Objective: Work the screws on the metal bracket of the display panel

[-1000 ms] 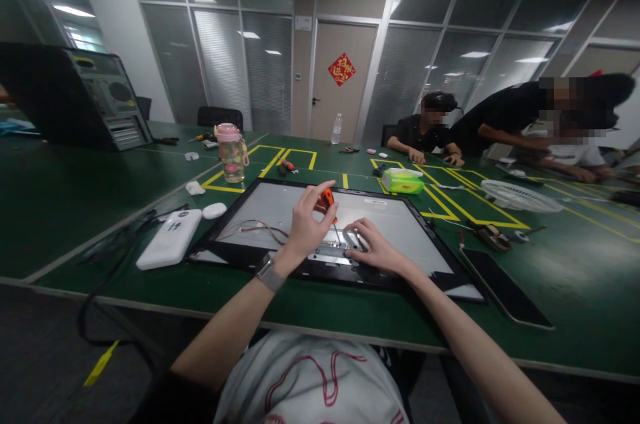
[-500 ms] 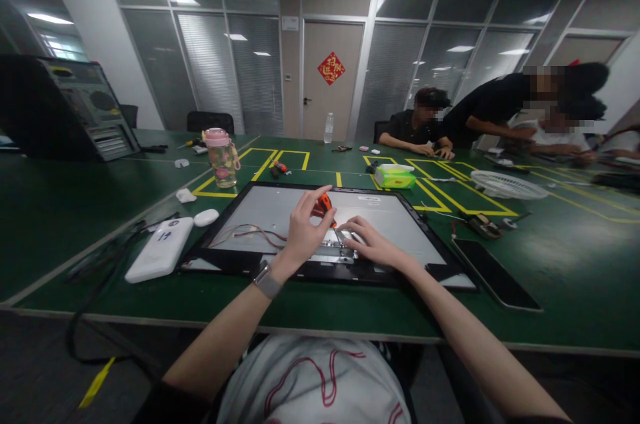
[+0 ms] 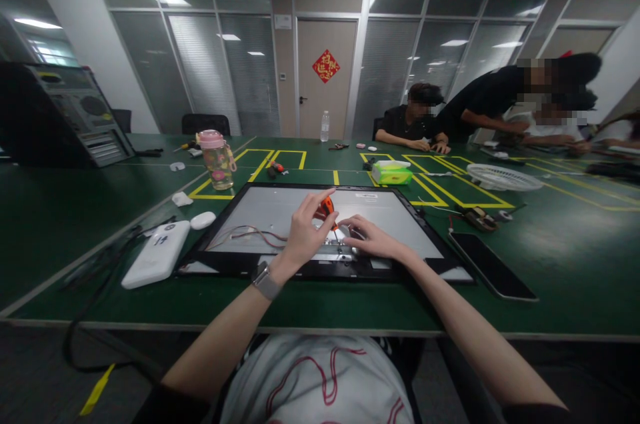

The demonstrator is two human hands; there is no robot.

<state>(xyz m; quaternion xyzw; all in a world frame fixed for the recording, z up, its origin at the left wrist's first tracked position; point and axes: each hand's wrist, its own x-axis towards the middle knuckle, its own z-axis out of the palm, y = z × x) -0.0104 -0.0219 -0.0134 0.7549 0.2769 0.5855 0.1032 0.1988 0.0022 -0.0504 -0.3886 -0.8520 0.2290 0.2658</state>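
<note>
A black-framed monitor panel [image 3: 280, 211] lies face down on the green table in front of me. My left hand [image 3: 305, 234] is closed round an orange-handled screwdriver [image 3: 326, 207], held upright with its tip down on a small metal plate [image 3: 340, 252] near the panel's front edge. My right hand [image 3: 373, 241] rests on that plate with its fingers curled beside the screwdriver's tip. What the fingertips pinch is hidden. Thin red and white wires [image 3: 250, 232] run across the panel to the left of my hands.
A white power bank [image 3: 153, 254] and a white earbud case [image 3: 203, 219] lie left of the panel, a dark phone [image 3: 493, 264] to its right. Further back stand a pink-lidded bottle [image 3: 217, 159], a green tissue pack [image 3: 393, 174] and a white fan grille [image 3: 503, 177]. People sit at the far right.
My head has shifted, so the whole scene sits slightly lower and to the left. My right hand's fingers have drawn in closer to the screwdriver tip; my left hand keeps its grip.
</note>
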